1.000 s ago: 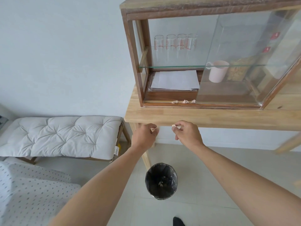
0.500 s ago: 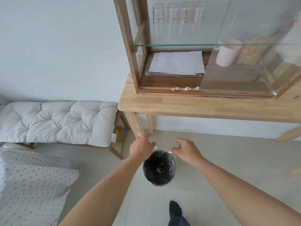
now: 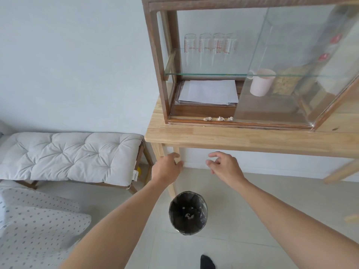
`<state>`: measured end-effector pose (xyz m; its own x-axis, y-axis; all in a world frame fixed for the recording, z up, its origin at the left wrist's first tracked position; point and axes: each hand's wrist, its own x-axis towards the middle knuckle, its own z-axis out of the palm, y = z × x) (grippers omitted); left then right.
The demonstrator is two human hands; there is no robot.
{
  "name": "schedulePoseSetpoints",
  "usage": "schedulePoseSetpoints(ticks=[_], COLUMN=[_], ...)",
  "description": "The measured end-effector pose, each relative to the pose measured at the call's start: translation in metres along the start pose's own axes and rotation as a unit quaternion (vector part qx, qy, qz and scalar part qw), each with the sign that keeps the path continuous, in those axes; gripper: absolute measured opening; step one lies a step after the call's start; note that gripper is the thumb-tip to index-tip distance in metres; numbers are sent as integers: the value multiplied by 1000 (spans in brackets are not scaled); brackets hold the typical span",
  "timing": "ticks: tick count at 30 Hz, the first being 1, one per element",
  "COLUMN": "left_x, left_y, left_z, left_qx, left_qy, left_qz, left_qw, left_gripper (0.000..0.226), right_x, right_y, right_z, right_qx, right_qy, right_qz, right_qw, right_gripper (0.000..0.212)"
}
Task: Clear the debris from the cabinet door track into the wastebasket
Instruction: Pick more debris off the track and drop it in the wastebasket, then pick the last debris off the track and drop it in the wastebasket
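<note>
Three small crumpled paper scraps (image 3: pixel 218 118) lie in the wooden door track (image 3: pixel 186 121) of the glass-fronted cabinet, just left of the sliding glass door (image 3: pixel 291 78). A round wastebasket (image 3: pixel 188 231) with a black liner stands on the floor below the table; pale scraps lie at its bottom. My left hand (image 3: pixel 166 167) and my right hand (image 3: pixel 223 166) hover side by side below the table edge, above and behind the wastebasket. Both hold nothing, fingers loosely apart.
The cabinet sits on a light wooden table (image 3: pixel 242 139) with legs near my left hand. A cushioned bench (image 3: pixel 68 156) stands to the left against the wall. A dotted fabric (image 3: pixel 35 230) lies at the lower left. My foot (image 3: pixel 207 262) shows at the bottom.
Both hands carried scraps down over the wastebasket and let them go. The hands have since risen, fingers spread, with nothing in them.
</note>
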<state>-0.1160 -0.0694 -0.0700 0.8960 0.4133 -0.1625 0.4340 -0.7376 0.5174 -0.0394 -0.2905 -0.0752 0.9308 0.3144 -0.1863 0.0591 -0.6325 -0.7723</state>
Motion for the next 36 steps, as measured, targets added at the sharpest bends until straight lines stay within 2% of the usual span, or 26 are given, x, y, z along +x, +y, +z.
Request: schedulePoseSetpoints(ticks=[5, 11, 17, 22, 31, 36], left_x=[16, 44, 77, 104, 121, 117], left_y=[28, 61, 95, 121, 128, 126], left_z=[-32, -45, -34, -23, -10, -10], left_qx=[-26, -31, -28, -12, -43, -87], left_qy=[37, 46, 42, 51, 88, 67], left_qz=[46, 61, 83, 100, 86, 68], left_qw=[998, 997, 995, 994, 992, 992], left_gripper=[41, 39, 41, 40, 19, 16], right_x=[12, 48, 86, 105, 115, 110], right_y=[-34, -51, -52, -48, -43, -45], right_z=[-34, -65, -74, -72, -68, -65], right_qx=[18, 23, -9, -52, -55, -31], right_qy=[45, 86, 91, 108, 131, 128], right_qz=[-30, -38, -26, -11, -15, -21], right_qw=[998, 995, 995, 993, 990, 991], right_gripper=[24, 21, 26, 41, 14, 10])
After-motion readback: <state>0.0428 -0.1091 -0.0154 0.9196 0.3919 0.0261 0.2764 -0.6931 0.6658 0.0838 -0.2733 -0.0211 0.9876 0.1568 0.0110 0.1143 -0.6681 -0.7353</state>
